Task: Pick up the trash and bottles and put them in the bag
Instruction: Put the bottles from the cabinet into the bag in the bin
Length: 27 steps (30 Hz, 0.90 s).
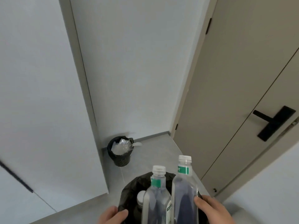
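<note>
Bag [129, 188], gripped at its rim by the left hand [111, 215], needs a wide mouth while the right hand [212, 210], fingers [199, 202] curled round the taller of 2 upright bottles [184, 191] at that mouth, lowers them base-first, clear of the cap [140, 198] inside.

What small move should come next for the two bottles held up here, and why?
Probably lower the left bottle and right bottle into the black bag and let go. The left hand holds the bag's rim, the right hand grips the right bottle, and both bottles stand cap-up over the opening, where a white-capped item already lies.
</note>
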Motion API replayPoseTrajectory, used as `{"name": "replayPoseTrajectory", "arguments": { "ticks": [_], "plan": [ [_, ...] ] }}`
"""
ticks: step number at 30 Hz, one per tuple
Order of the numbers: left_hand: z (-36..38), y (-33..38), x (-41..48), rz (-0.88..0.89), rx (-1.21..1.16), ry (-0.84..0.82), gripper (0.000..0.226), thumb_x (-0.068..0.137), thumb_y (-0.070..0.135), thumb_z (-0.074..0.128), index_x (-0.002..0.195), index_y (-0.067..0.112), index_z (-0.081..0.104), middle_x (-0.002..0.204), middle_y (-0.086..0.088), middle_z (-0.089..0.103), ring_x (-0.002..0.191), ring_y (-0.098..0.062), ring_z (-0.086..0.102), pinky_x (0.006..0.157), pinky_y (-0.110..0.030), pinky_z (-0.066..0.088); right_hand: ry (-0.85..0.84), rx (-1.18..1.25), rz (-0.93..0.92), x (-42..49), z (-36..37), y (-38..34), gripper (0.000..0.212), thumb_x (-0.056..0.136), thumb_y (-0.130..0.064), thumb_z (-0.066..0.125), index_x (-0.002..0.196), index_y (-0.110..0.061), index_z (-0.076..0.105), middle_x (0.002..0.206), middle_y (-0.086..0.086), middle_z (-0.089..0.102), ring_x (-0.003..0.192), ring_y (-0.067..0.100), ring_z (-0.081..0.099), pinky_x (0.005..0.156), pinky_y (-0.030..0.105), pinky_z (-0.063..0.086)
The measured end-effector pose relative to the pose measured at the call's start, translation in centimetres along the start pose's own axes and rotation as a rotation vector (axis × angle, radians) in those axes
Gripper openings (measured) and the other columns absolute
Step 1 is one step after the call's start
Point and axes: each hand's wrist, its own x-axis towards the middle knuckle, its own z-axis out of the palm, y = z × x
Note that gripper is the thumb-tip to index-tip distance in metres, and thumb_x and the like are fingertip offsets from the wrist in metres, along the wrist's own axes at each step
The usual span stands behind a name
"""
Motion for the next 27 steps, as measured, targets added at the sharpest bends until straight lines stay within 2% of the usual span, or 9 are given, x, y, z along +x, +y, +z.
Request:
{"name": "replayPoseTrajectory", "arguments": {
  "ticks": [3,5,7,10,14,18,20,24,27],
  "plan": [
    [1.7,2.1,5.8,-0.038,0.037,-0.073,0.059,0.036,0.039,0.085,0.066,-0.004,0.058,0.068,-0.011,0.055,0.070,-0.019,0.057,0.073,-0.032,0.040,0.000,0.007,0.006,5.1,0.0,-3.0,0.018,0.085,-0.023,0.068,0.069,-0.026,0.061,0.080,-0.011,0.059,0.076,0.004,0.051,0.083,0.027,0.032],
    [3.1,4.6,9.1,-0.055,0.008,-0.052,0.047,0.062,0.019,0.085,0.074,-0.016,0.058,0.074,-0.020,0.060,0.076,-0.024,0.059,0.076,-0.034,0.042,0.017,0.012,0.031,8.4,-0.2,-4.4,0.015,0.086,-0.023,0.067,0.074,-0.027,0.059,0.079,-0.018,0.053,0.081,0.012,0.051,0.085,0.027,0.031],
    [4.4,6.3,12.4,-0.063,0.025,0.005,0.026,0.074,0.000,0.075,0.082,-0.020,0.059,0.077,-0.030,0.063,0.078,-0.026,0.060,0.076,-0.035,0.042,0.025,0.009,0.041,11.4,-0.2,-5.5,0.009,0.086,-0.024,0.067,0.080,-0.028,0.061,0.081,-0.017,0.055,0.088,0.017,0.053,0.086,0.028,0.032],
    [7.1,9.3,16.8,-0.039,0.044,-0.017,0.023,0.073,0.008,0.074,0.073,-0.010,0.061,0.067,-0.018,0.061,0.072,-0.024,0.059,0.072,-0.035,0.041,0.057,0.029,0.046,16.6,-0.1,-6.9,0.007,0.087,-0.025,0.066,0.081,-0.028,0.064,0.083,-0.011,0.062,0.087,0.017,0.058,0.085,0.030,0.036],
    [11.2,12.5,23.3,-0.054,0.056,-0.018,0.011,0.081,0.001,0.067,0.076,-0.006,0.059,0.069,-0.017,0.055,0.070,-0.023,0.055,0.068,-0.033,0.040,0.085,0.064,0.038,25.1,-0.2,-8.3,0.004,0.086,-0.027,0.066,0.087,-0.024,0.068,0.092,0.002,0.069,0.091,0.021,0.061,0.091,0.038,0.043],
    [15.0,14.6,30.9,-0.120,0.090,-0.001,0.028,0.064,0.019,0.075,0.070,-0.002,0.058,0.069,-0.014,0.057,0.071,-0.023,0.056,0.069,-0.033,0.040,0.056,0.049,0.021,35.6,0.2,-9.6,0.008,0.086,-0.025,0.067,0.079,-0.027,0.067,0.090,0.000,0.070,0.089,0.018,0.063,0.091,0.039,0.045],
    [16.8,15.0,35.4,-0.169,0.111,0.043,0.026,0.058,0.023,0.071,0.066,0.002,0.056,0.067,-0.012,0.057,0.071,-0.023,0.055,0.069,-0.033,0.040,0.017,0.037,0.022,41.4,0.7,-10.4,0.009,0.086,-0.023,0.067,0.077,-0.027,0.067,0.090,0.002,0.071,0.089,0.018,0.063,0.087,0.037,0.045],
    [20.3,14.9,44.9,-0.236,0.167,0.121,0.023,0.080,0.010,0.068,0.065,0.005,0.051,0.070,-0.011,0.056,0.069,-0.022,0.053,0.068,-0.032,0.037,-0.087,0.001,0.040,52.5,1.9,-11.4,0.004,0.087,-0.016,0.066,0.089,-0.020,0.066,0.092,0.004,0.069,0.083,0.013,0.060,0.075,0.031,0.041],
    [22.5,14.4,51.5,-0.265,0.206,0.134,0.025,0.083,0.009,0.064,0.064,0.008,0.047,0.065,-0.008,0.052,0.063,-0.019,0.049,0.059,-0.029,0.034,-0.126,-0.053,0.036,60.0,3.6,-11.7,0.012,0.088,-0.013,0.064,0.084,-0.024,0.064,0.086,-0.005,0.067,0.081,0.010,0.059,0.066,0.025,0.040]
  ]
}}
